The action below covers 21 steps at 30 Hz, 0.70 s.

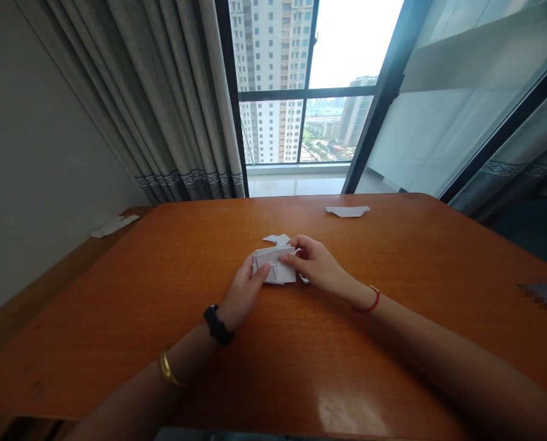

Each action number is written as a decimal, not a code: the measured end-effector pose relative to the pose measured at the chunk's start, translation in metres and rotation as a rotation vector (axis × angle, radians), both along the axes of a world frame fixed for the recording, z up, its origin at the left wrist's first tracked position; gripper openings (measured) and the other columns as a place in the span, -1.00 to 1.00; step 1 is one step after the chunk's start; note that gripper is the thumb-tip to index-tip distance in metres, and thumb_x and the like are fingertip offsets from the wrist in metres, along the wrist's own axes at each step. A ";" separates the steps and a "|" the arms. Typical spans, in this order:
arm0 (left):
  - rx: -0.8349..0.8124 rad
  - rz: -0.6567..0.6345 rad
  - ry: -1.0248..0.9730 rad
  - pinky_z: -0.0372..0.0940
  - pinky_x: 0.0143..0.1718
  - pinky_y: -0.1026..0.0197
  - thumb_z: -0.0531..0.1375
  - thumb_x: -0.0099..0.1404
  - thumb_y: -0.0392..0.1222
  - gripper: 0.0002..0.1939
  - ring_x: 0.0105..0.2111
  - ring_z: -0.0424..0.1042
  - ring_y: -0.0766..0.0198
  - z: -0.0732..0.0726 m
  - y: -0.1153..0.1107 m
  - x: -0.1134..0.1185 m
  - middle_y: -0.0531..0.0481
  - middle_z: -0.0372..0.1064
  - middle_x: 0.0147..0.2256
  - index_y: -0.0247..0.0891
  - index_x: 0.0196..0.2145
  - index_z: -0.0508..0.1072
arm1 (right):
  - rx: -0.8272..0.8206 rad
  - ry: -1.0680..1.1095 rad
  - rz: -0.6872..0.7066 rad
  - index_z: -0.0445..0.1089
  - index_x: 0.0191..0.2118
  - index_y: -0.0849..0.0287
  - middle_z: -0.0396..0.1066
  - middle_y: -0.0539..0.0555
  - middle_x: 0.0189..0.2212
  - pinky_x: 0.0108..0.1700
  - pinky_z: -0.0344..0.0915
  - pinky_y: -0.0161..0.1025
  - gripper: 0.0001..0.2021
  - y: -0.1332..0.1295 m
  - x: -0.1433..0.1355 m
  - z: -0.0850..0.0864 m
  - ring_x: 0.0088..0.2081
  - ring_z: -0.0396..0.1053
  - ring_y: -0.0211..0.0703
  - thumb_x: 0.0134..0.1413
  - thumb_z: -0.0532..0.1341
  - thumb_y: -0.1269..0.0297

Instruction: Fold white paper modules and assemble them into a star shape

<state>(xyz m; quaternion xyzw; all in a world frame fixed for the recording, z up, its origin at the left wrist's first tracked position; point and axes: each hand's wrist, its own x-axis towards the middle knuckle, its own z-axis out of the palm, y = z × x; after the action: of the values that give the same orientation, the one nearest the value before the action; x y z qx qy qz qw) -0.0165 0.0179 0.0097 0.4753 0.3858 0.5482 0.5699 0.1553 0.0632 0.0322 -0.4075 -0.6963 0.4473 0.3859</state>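
Observation:
Between my two hands is a piece of folded white paper (286,270), held above the middle of the wooden table. My left hand (244,288) grips its left side, thumb on the near face and the other fingers behind. On the right side, my right hand (316,263) pinches it with the thumb in front and the index finger at the top edge. Just beyond it shows another white paper shape (277,239) with pointed ends, partly covered by the held paper. A small white piece (304,278) peeks out under my right hand.
A flat folded white paper (347,211) lies near the far edge of the table (185,343). White papers (113,226) rest on a ledge at the left. Behind stand a grey curtain (176,92) and a window. A dark, pixelated object (546,297) sits at the right edge.

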 end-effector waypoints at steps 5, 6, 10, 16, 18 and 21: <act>0.058 0.075 0.163 0.11 0.18 -0.02 0.22 0.15 -0.26 -0.38 0.14 0.23 0.06 -0.002 0.000 -0.003 -0.25 0.21 0.14 -0.26 0.13 0.11 | 0.112 -0.277 0.085 0.29 -0.32 0.16 0.32 -0.06 -0.49 -0.43 0.13 -0.33 -0.87 -0.007 0.005 0.001 -0.48 0.23 -0.29 0.10 0.19 0.21; 0.054 0.060 0.193 0.08 0.19 -0.04 0.21 0.14 -0.29 -0.36 0.16 0.21 0.06 -0.003 -0.002 -0.002 -0.27 0.19 0.15 -0.26 0.15 0.08 | 0.117 -0.316 0.130 0.30 -0.31 0.16 0.34 -0.05 -0.47 -0.41 0.14 -0.33 -0.88 -0.010 0.005 0.000 -0.45 0.24 -0.28 0.09 0.20 0.23; 0.064 -0.029 0.233 -0.03 0.24 -0.08 0.20 0.07 -0.37 -0.25 0.22 0.12 0.04 -0.005 -0.007 0.001 -0.32 0.11 0.18 -0.26 0.19 0.01 | 0.104 -0.377 0.169 0.32 -0.26 0.19 0.38 0.01 -0.38 -0.35 0.17 -0.30 -0.86 -0.021 0.005 -0.005 -0.38 0.29 -0.24 0.05 0.23 0.28; 0.086 -0.020 0.215 0.04 0.21 -0.08 0.23 0.07 -0.36 -0.20 0.19 0.15 0.02 -0.011 -0.007 0.003 -0.28 0.12 0.15 -0.22 0.20 -0.04 | 0.193 -0.405 0.120 0.35 -0.31 0.18 0.39 -0.01 -0.42 -0.36 0.14 -0.32 -0.94 -0.021 0.005 -0.011 -0.41 0.27 -0.25 0.04 0.19 0.39; 0.086 -0.039 0.258 0.09 0.18 -0.07 0.25 0.08 -0.32 -0.22 0.14 0.22 0.03 -0.014 -0.007 0.004 -0.28 0.18 0.09 -0.24 0.19 -0.02 | 0.210 -0.415 0.125 0.34 -0.29 0.19 0.40 0.01 -0.40 -0.35 0.15 -0.31 -0.94 -0.019 0.005 -0.014 -0.39 0.28 -0.24 0.06 0.18 0.38; 0.092 -0.053 0.278 0.16 0.12 -0.02 0.28 0.10 -0.25 -0.28 0.07 0.29 0.07 -0.014 -0.007 0.004 -0.25 0.24 0.04 -0.25 0.16 0.03 | 0.197 -0.387 0.140 0.32 -0.27 0.19 0.39 0.03 -0.37 -0.32 0.17 -0.30 -0.93 -0.017 0.008 -0.017 -0.37 0.29 -0.23 0.09 0.14 0.38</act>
<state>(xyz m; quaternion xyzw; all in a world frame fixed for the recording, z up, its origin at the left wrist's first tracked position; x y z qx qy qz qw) -0.0122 0.0114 -0.0048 0.5822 0.4228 0.4791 0.5027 0.1635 0.0466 0.0155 -0.3967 -0.8243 0.3163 0.2511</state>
